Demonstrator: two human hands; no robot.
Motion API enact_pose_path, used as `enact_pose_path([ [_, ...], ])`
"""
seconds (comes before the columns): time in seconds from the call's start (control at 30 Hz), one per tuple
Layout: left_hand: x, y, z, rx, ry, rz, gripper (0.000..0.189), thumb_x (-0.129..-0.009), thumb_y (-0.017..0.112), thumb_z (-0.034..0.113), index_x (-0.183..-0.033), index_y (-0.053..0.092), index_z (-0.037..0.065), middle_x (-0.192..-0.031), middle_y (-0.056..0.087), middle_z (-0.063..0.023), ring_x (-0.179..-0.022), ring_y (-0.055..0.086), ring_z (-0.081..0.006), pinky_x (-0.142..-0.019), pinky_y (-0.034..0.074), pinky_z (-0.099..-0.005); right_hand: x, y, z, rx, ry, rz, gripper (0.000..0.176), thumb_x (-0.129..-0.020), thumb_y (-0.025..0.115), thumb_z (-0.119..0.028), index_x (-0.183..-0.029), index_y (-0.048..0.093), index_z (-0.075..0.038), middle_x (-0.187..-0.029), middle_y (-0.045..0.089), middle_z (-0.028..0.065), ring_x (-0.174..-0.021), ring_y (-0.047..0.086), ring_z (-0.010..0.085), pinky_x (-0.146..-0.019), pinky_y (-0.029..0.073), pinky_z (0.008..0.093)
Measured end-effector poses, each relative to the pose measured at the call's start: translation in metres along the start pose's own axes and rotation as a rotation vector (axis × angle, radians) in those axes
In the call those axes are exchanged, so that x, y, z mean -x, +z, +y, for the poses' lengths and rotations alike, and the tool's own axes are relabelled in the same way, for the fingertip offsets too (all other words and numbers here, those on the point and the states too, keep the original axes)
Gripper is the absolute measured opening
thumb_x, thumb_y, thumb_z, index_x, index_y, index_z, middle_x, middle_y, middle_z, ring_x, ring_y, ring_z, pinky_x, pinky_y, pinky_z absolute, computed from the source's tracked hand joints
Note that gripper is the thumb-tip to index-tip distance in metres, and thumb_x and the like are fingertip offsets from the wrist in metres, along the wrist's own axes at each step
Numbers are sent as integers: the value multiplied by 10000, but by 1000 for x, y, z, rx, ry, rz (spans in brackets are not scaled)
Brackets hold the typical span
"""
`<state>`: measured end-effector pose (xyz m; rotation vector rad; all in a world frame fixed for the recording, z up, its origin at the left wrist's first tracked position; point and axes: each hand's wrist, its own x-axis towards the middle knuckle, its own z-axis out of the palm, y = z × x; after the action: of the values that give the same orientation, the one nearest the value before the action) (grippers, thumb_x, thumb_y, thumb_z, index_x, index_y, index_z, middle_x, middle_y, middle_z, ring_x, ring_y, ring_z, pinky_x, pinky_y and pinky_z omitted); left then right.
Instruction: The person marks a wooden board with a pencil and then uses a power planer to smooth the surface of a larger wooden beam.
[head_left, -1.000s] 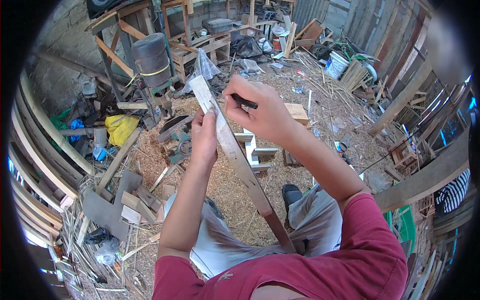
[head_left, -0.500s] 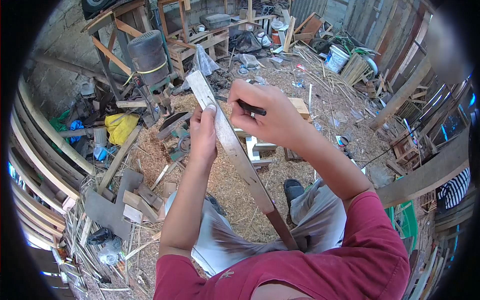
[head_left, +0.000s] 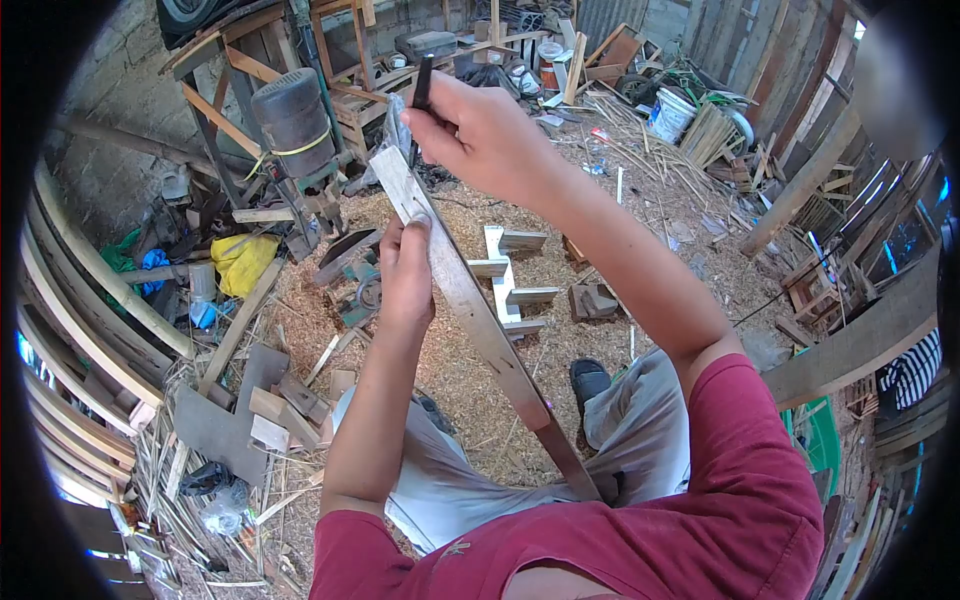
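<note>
A long wooden board (head_left: 470, 310) is gripped near its upper end by the left hand (head_left: 407, 270), with the thumb laid on the pale face and the fingers wrapped around the edge. The board is held at a slant, and its darker brown lower part (head_left: 568, 462) is lodged between the thighs, close to the lap. A slim dark pen-like thing (head_left: 424, 80) is pinched in the closed fingers of the right hand (head_left: 490, 145), raised beside the board's top end. It is pointed upward, and no contact between it and the wood can be seen; whether it is a pen cannot be told.

Small dark marks are seen along the pale face. The step in hand is judged to be close handwork on the board, with the wood steadied by one hand and the dark thing held by the other. For any careful contact, the board would have to be held firm and the dark thing turned down toward the face.

On the sawdust-covered floor (head_left: 470, 430), a pale wooden piece with short crosspieces (head_left: 500, 285) is seen beyond the board, near a small wooden block (head_left: 593, 302).
</note>
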<state>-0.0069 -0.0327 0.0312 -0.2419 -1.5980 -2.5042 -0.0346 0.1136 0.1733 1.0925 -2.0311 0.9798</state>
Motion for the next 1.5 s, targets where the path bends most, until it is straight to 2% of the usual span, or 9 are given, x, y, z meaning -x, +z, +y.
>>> enact_pose_path([
  [0.03,0,0,0,15,-1,3,372,-1035,541,247,-1296,558,-18,-1109,646,-89,-994,608,-159,-879,500,-338,0,1,0,-4,-8,-8,214,-993,657,-180,-1014,568,13,-681,627,205,-654,658,428,-575,488,469],
  [0.13,0,1,1,44,2,23,317,-1034,551,175,-1288,626,-1,-1088,671,-46,-937,599,-107,-832,479,-287,16,-1,-11,110,-75,-30,181,-1009,637,-171,-1029,574,-3,-679,619,179,-644,640,416,-587,485,475],
  [0.33,-1,-2,-1,90,11,5,308,-1027,569,178,-1273,632,3,-1062,673,-40,-913,618,-108,-797,497,-281,77,1,-20,115,-185,17,136,-978,653,-131,-1071,607,-43,-937,677,147,-862,654,363,-758,503,448],
  [0.43,0,-3,-2,84,0,33,295,-1024,578,186,-1253,636,8,-1033,668,-32,-891,615,-105,-784,501,-284,112,-6,-31,54,-146,-54,180,-936,687,-89,-1096,617,-46,-1001,673,146,-917,649,357,-802,501,450],
  [0.77,2,2,0,61,-44,66,250,-1030,590,211,-1174,648,16,-957,658,-30,-827,607,-101,-749,495,-278,187,-29,-65,24,-153,-247,297,-827,764,-45,-1077,604,-41,-929,632,107,-846,633,304,-779,485,419],
  [0.87,-1,3,-3,-13,0,54,309,-1031,537,297,-1140,580,11,-866,607,-58,-718,633,-159,-633,558,-344,200,-36,-73,14,-146,-288,316,-805,769,-47,-1067,594,-45,-912,611,87,-830,620,296,-768,474,413],
  [1.0,-2,3,-4,-38,-22,64,342,-1026,520,320,-1132,575,0,-856,608,-72,-699,639,-170,-613,563,-354,210,-42,-81,-15,-99,-329,324,-784,774,-54,-1046,583,-50,-898,597,83,-808,606,295,-756,469,411],
  [1.37,-7,-7,-12,-79,-45,92,357,-1037,480,330,-1097,600,-1,-840,638,-97,-708,655,-208,-637,570,-382,266,-40,-97,-26,-108,-269,366,-754,770,-71,-1073,599,-13,-880,582,88,-783,590,272,-718,462,397],
  [1.5,-6,-6,-10,-102,-99,62,422,-1040,427,373,-1105,589,-11,-841,647,-126,-715,665,-239,-630,580,-416,283,-49,-102,-76,-69,-331,417,-784,784,23,-1154,592,28,-944,637,141,-761,613,301,-675,491,419],
])
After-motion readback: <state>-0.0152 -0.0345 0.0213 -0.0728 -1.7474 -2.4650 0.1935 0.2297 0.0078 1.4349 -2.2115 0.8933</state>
